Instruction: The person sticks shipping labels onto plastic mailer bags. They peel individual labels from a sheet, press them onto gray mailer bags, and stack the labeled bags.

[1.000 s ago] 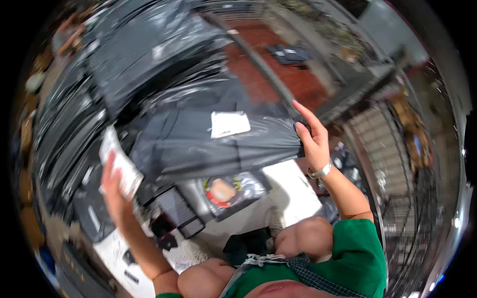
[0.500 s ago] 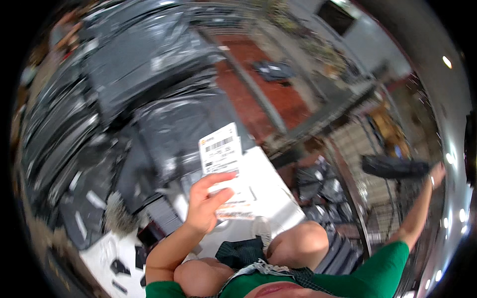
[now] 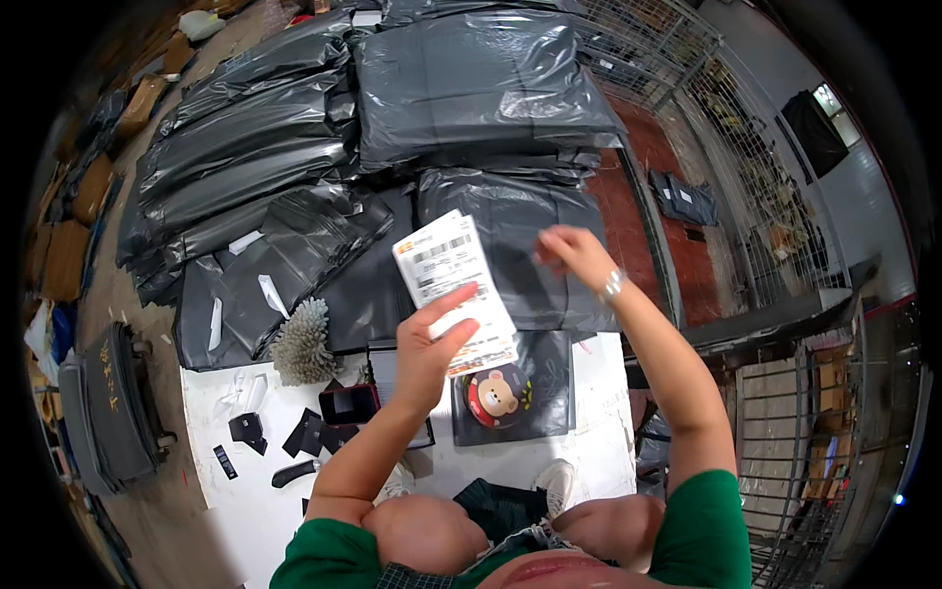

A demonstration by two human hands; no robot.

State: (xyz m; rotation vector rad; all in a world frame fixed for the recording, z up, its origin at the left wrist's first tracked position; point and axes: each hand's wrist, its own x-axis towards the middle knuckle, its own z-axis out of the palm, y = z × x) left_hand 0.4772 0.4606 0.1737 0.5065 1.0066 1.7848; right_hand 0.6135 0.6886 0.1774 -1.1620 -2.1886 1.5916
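My left hand grips a stack of white shipping labels with barcodes, held up over the table between thumb and fingers. My right hand hovers to the right of the labels, slightly blurred, its fingers curled together with nothing visible in them. Beneath the labels, a flat dark grey plastic package lies on the white table. On it sits a round thing with a cartoon bear, partly hidden by the labels.
Stacked grey plastic-wrapped parcels fill the far side. A grey bristly tuft, an open dark box and small black pieces lie at the left. A wire cage stands at the right, a dark suitcase at the left.
My right hand has come in from the far right, where it held a dark bag; the bag is gone from it. My view has turned, and my left hand still holds the labels.
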